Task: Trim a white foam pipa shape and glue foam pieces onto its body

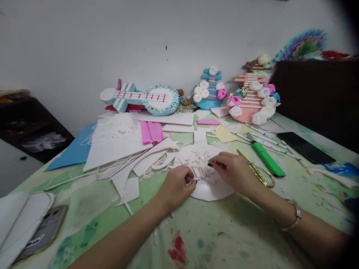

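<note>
With the disc taken as the clock's centre, the table (230, 243) is cut off along the bottom edge, and the dark cabinet (316, 101) at 2 o'clock is partly lost in shadow. A blue banjo (134, 99) is set at 10 o'clock. The white disc (210, 192), its neck pointed to 12, is partly covered by hands and scraps. The right hand (237, 172) is reached in from 3 o'clock, fingertips drawn close together; whether a scrap is pinched cannot be told. The left hand (176, 186) is held at 8, thumb and forefinger narrowly parted, their hold likewise unclear. A grey phone (53, 229) at 8 is half hidden under white board (21, 220). Scissors (252, 165) are seen at 3. The scraps (200, 156) are heaped mid-disc, individual pieces hardly distinguished.
</note>
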### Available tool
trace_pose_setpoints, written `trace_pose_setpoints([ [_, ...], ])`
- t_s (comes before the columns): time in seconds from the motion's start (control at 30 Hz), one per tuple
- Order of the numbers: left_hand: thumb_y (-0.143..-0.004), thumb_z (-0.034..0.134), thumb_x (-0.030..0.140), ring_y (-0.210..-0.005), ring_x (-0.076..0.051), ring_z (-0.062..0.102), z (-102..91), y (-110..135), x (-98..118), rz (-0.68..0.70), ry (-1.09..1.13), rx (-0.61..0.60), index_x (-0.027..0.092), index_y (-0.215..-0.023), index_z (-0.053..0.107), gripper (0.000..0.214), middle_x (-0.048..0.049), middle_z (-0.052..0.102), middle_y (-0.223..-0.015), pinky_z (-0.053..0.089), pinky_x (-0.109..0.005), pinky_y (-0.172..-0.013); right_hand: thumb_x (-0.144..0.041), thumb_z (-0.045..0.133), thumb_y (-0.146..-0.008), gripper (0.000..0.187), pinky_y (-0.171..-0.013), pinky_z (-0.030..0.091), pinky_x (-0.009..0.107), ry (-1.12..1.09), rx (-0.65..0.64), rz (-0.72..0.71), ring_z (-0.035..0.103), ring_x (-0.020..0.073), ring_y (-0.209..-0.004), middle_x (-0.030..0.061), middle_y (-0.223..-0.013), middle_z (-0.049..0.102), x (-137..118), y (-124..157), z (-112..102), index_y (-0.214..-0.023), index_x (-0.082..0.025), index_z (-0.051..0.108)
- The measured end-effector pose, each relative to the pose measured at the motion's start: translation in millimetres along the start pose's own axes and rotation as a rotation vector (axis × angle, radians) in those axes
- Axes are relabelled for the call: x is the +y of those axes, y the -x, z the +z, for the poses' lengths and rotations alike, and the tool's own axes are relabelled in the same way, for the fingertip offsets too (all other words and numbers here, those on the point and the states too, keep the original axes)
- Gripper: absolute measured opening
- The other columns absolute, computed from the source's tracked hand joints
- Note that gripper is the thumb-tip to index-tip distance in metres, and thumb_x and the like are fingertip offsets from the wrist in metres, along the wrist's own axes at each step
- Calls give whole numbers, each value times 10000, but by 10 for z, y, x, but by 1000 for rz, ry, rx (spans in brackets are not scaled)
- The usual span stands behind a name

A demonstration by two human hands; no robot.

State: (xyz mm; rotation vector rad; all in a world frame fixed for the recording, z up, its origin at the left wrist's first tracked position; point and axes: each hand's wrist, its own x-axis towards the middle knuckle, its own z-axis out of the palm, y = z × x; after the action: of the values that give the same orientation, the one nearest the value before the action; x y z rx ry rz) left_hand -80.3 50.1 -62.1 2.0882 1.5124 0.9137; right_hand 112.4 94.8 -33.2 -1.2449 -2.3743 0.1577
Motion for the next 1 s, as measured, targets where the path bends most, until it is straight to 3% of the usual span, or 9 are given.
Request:
trace_pose_setpoints([
  [0.07, -675, 538, 108, -583, -98, 503, 1, -10, -14, -13, 8, 61, 158, -724, 589, 87, 12, 564, -639, 385, -217, -573, -176, 564, -810, 158, -701, 410, 259, -11, 70, 41, 593, 175, -798, 60, -891, 665, 104, -45, -16, -897, -184, 696],
  [0.17, -667, 524, 88, -573, -92, 508, 2, -28, -25, -10, 17, 104, 157, -707, 587, 102, 12, 569, -639, 394, -211, -565, -144, 587, -785, 173, -776, 421, 294, -30, 28, 19, 578, 201, -867, 73, -894, 665, 204, -81, 37, -916, -170, 696],
  [0.3, -662, 516, 70, -571, -90, 519, -2, -33, -14, -29, 43, 99, 158, -696, 598, 125, 11, 582, -636, 411, -204, -555, -62, 535, -777, 213, -764, 429, 284, -98, -6, 18, 580, 192, -845, 69, -855, 672, 219, -107, 121, -853, -163, 707],
  [0.63, -671, 510, 42, -636, -96, 523, -30, -67, -61, -57, -17, 247, 162, -801, 592, 196, 0, 553, -742, 445, -212, -593, 6, 450, -750, 316, -727, 411, 262, -163, 64, -98, 559, 172, -815, 69, -851, 655, 254, -196, 268, -813, -166, 707],
  [0.83, -678, 528, 35, -610, -72, 506, -15, -92, -106, -91, -1, 173, 166, -1031, 634, 391, -14, 530, -842, 460, -222, -620, 25, 438, -748, 335, -724, 407, 277, -149, 57, -144, 541, 173, -799, 76, -829, 641, 232, -189, 295, -816, -157, 711],
  [1.0, -729, 534, 83, -615, -76, 502, -7, -93, -100, -44, -26, 128, 172, -1052, 659, 358, -21, 520, -847, 460, -235, -639, 28, 464, -738, 339, -748, 409, 307, -102, 29, -193, 515, 194, -846, 87, -841, 620, 193, -193, 224, -844, -167, 720],
])
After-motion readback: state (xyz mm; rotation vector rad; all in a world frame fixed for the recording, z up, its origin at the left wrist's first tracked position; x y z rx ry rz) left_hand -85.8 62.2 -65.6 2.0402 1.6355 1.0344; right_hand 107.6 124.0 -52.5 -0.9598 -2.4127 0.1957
